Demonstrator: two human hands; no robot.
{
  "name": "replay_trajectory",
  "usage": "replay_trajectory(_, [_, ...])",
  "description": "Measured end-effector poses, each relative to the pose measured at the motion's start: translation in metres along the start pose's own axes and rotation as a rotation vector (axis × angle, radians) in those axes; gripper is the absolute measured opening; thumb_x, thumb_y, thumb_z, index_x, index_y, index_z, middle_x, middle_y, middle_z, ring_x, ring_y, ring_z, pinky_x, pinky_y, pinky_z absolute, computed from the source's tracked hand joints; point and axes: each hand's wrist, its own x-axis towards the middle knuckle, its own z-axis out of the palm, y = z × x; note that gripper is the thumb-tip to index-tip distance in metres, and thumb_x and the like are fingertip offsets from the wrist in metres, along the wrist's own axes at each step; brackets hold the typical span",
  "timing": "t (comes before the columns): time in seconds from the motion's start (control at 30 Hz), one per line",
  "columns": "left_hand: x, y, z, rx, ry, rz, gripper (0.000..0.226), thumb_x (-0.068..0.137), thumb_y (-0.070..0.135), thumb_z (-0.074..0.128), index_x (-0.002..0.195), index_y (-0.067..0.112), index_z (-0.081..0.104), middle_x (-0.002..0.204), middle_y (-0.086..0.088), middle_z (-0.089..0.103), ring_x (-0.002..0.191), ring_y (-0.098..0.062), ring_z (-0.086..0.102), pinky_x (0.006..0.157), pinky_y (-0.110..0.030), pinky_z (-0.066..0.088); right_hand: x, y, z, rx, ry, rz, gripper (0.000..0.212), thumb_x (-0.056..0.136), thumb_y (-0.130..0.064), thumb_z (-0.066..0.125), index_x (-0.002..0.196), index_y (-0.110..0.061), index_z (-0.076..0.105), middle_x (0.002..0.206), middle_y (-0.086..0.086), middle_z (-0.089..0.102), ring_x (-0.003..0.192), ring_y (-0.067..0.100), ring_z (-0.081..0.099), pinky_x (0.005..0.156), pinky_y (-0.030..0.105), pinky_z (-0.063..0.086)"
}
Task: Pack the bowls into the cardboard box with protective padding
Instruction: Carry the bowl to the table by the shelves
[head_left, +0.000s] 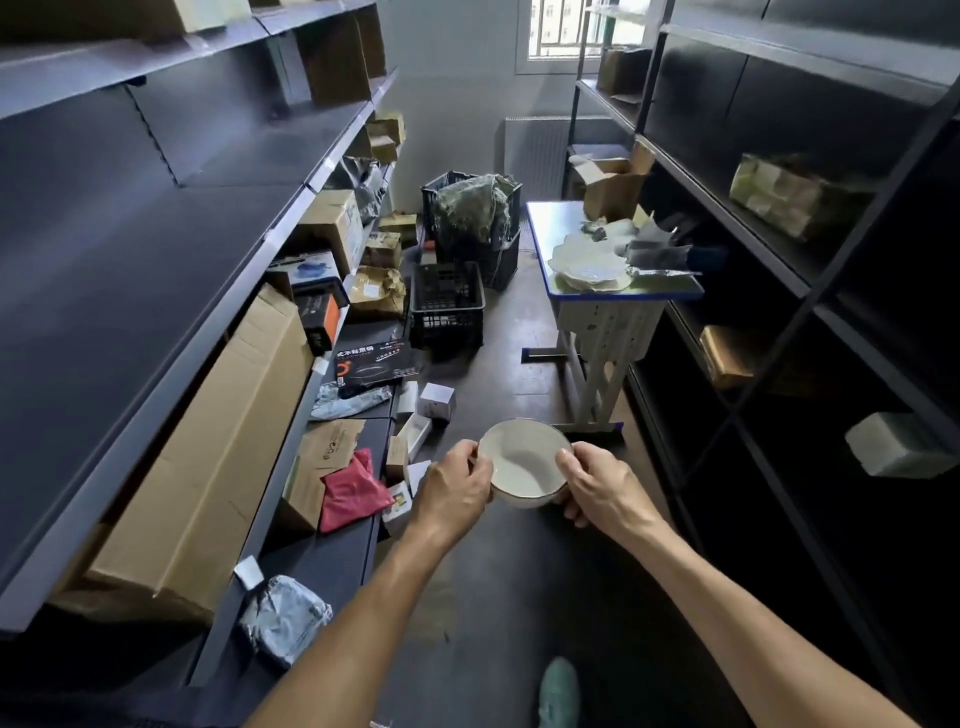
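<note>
In the aisle between the shelves, the left hand (457, 491) grips the left rim of a white bowl (522, 465) and the right hand (597, 486) grips its right rim, holding it above the floor. Farther back on the right, an open cardboard box (613, 184) stands on the counter (543, 221).

Legible text, one item only: black flat carton (375, 364) leaning at the foot of the left shelving (156, 260). White Chinese characters along its upper edge read "式不粘煎锅" (first character sits right at the carton's left edge). Small red print to their right: too small to read. Brown mailer (332, 447) on the bottom shelf: printed logo, blurred. Cardboard box (332, 223) higher up: dark print, illegible.
</note>
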Motion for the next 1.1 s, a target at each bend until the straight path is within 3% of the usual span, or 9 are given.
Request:
replay_trajectory(0.13, [0.059, 0.011, 0.003, 0.004, 0.008, -0.027, 0.027, 0.088, 0.047, 0.041, 0.088, 0.028, 0.060, 0.063, 0.007, 0.070, 0.066, -0.017, 0.070, 0.067, -0.044, 0.060, 0.065, -0.007, -0.009, -0.008, -0.016, -0.008, 0.030, 0.099, -0.034, 0.042, 0.089, -0.014, 0.062, 0.068, 0.003, 0.072, 0.058, 0.026, 0.069, 0.059, 0.044, 0.060])
replay_trajectory(0.23, [0.106, 0.022, 0.005, 0.022, 0.024, -0.069, 0.030, 0.084, 0.049, 0.040, 0.089, 0.027, 0.060, 0.068, 0.005, 0.071, 0.069, -0.020, 0.070, 0.070, -0.043, 0.059, 0.119, -0.015, -0.021, -0.014, -0.030, -0.010, 0.027, 0.096, -0.030, 0.043, 0.078, -0.017, 0.059, 0.063, 0.001, 0.070, 0.054, 0.023, 0.069, 0.061, 0.043, 0.060])
replay_trajectory(0.37, [0.169, 0.045, 0.005, 0.019, 0.041, -0.113, 0.040, 0.077, 0.052, 0.036, 0.092, 0.024, 0.061, 0.077, 0.001, 0.073, 0.078, -0.026, 0.070, 0.075, -0.041, 0.057, 0.185, -0.031, -0.040, -0.035, -0.029, -0.025, 0.029, 0.097, -0.027, 0.043, 0.070, -0.020, 0.051, 0.049, -0.010, 0.062, 0.044, 0.011, 0.062, 0.052, 0.019, 0.049])
replay_trajectory(0.43, [0.197, 0.056, 0.005, 0.003, 0.051, -0.111, 0.040, 0.080, 0.048, 0.038, 0.094, 0.020, 0.063, 0.078, -0.002, 0.073, 0.078, -0.027, 0.070, 0.075, -0.040, 0.056, 0.214, -0.038, -0.050, -0.046, -0.030, -0.030, 0.029, 0.097, -0.026, 0.043, 0.068, -0.023, 0.050, 0.045, -0.014, 0.058, 0.040, 0.006, 0.057, 0.044, 0.014, 0.041])
replay_trajectory(0.6, [0.264, 0.079, 0.012, -0.014, 0.016, -0.096, 0.022, 0.097, 0.028, 0.046, 0.092, 0.013, 0.061, 0.068, -0.003, 0.072, 0.064, -0.019, 0.069, 0.065, -0.039, 0.056, 0.278, -0.048, -0.074, -0.106, -0.016, 0.000, 0.026, 0.095, -0.029, 0.044, 0.078, -0.013, 0.056, 0.062, 0.001, 0.070, 0.049, 0.013, 0.067, 0.057, 0.025, 0.052])
replay_trajectory(0.77, [0.339, 0.093, 0.017, -0.029, -0.028, -0.047, 0.027, 0.089, 0.037, 0.043, 0.089, 0.017, 0.062, 0.062, 0.002, 0.071, 0.061, -0.017, 0.069, 0.065, -0.037, 0.057, 0.344, -0.054, -0.091, -0.107, 0.012, 0.015, 0.027, 0.094, -0.028, 0.045, 0.077, -0.011, 0.057, 0.062, 0.003, 0.069, 0.052, 0.013, 0.069, 0.069, 0.038, 0.060])
replay_trajectory(0.9, [0.411, 0.101, 0.012, -0.044, -0.076, 0.007, 0.021, 0.096, 0.030, 0.047, 0.092, 0.017, 0.064, 0.063, 0.000, 0.071, 0.054, -0.012, 0.065, 0.055, -0.029, 0.051, 0.395, -0.072, -0.099, -0.141, 0.073, 0.052, 0.031, 0.097, -0.025, 0.044, 0.067, -0.015, 0.048, 0.046, -0.013, 0.059, 0.040, 0.001, 0.056, 0.047, 0.013, 0.041])
replay_trajectory(0.97, [0.448, 0.103, 0.007, -0.057, -0.108, 0.036, 0.021, 0.095, 0.031, 0.047, 0.090, 0.019, 0.064, 0.064, 0.000, 0.071, 0.052, -0.010, 0.063, 0.053, -0.026, 0.049, 0.421, -0.084, -0.101, -0.106, 0.107, 0.058, 0.033, 0.097, -0.026, 0.045, 0.065, -0.018, 0.047, 0.043, -0.015, 0.057, 0.038, 0.001, 0.054, 0.041, 0.011, 0.036])
replay_trajectory(1.1, [0.515, 0.110, -0.005, -0.040, -0.153, 0.070, 0.022, 0.093, 0.037, 0.046, 0.088, 0.024, 0.063, 0.063, 0.005, 0.071, 0.059, -0.015, 0.068, 0.063, -0.034, 0.055, 0.472, -0.107, -0.102, -0.094, 0.157, 0.082, 0.031, 0.098, -0.028, 0.046, 0.069, -0.014, 0.048, 0.043, -0.018, 0.056, 0.040, -0.002, 0.053, 0.045, 0.009, 0.038])
